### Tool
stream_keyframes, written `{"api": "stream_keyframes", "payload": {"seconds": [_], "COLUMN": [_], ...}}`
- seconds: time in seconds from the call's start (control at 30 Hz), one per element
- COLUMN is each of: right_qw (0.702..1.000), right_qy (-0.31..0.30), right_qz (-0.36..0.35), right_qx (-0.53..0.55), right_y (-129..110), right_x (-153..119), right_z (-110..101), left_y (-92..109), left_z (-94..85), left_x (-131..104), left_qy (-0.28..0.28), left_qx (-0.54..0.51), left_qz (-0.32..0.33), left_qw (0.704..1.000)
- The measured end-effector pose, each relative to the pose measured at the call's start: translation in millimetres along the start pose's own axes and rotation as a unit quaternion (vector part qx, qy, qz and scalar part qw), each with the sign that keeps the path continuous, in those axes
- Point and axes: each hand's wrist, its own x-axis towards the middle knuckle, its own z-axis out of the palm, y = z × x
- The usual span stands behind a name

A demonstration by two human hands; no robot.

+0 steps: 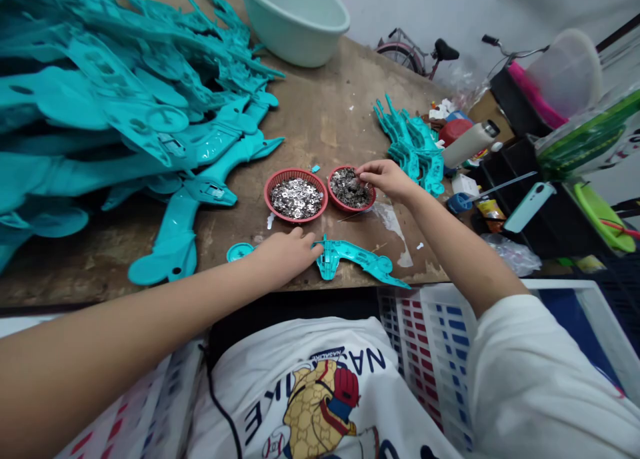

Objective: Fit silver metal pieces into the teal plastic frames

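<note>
My left hand grips a teal plastic moulding that lies near the table's front edge, its ribbed inner side facing up. The hand covers the middle of the moulding, and its round end shows to the left of my wrist. Over a small red basket of dark little metal pieces, my right hand has thumb and fingers pinched together at the heap. Whatever sits between those fingertips is too small to make out. Touching that basket on its left is another red basket holding shiny flat metal pieces.
Teal mouldings form a big pile on the left, and a smaller stack stands at right. A pale green basin sits at the back. Beyond the stack are a bottle and clutter. White crates stand below the table edge.
</note>
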Motion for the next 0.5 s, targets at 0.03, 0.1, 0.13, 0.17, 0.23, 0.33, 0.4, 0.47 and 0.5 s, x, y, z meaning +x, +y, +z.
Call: {"api": "stream_keyframes", "payload": {"seconds": [0.03, 0.1, 0.13, 0.17, 0.23, 0.33, 0.4, 0.47, 0.5], "right_qw": [1.0, 0.998, 0.998, 0.997, 0.996, 0.995, 0.995, 0.995, 0.995], "right_qy": [0.001, -0.004, -0.008, -0.013, -0.016, -0.006, 0.001, 0.008, 0.013], "right_qz": [0.013, 0.035, 0.041, 0.045, 0.049, 0.052, 0.046, 0.037, 0.035], "right_qx": [0.016, 0.045, 0.055, 0.062, 0.07, 0.08, 0.088, 0.09, 0.088], "right_y": [-1.5, -3.5, -4.0, -4.3, -3.9, -2.6, -1.8, -1.5, -1.5], "right_x": [-0.7, -1.8, -2.2, -2.6, -2.8, -2.2, -1.0, 0.3, 0.9], "right_z": [0.5, 1.6, 2.1, 2.6, 3.4, 4.3, 4.8, 5.0, 5.0], "left_y": [-0.3, -1.0, -1.3, -1.4, -1.4, -0.6, -0.1, 0.0, -0.1], "left_z": [1.2, 3.5, 4.3, 4.8, 4.5, 2.1, 0.7, 0.2, 0.3], "left_x": [0.5, 1.3, 1.5, 1.7, 1.7, 0.9, 0.2, 0.0, 0.1], "left_qy": [0.0, 0.0, -0.001, -0.004, -0.007, -0.004, -0.002, -0.002, -0.001], "left_qx": [0.003, 0.008, 0.01, 0.012, 0.014, 0.013, 0.01, 0.011, 0.014], "left_qz": [0.002, 0.006, 0.008, 0.009, 0.01, 0.007, 0.004, 0.004, 0.004], "left_qw": [1.0, 1.0, 1.0, 1.0, 1.0, 1.0, 1.0, 1.0, 1.0]}}
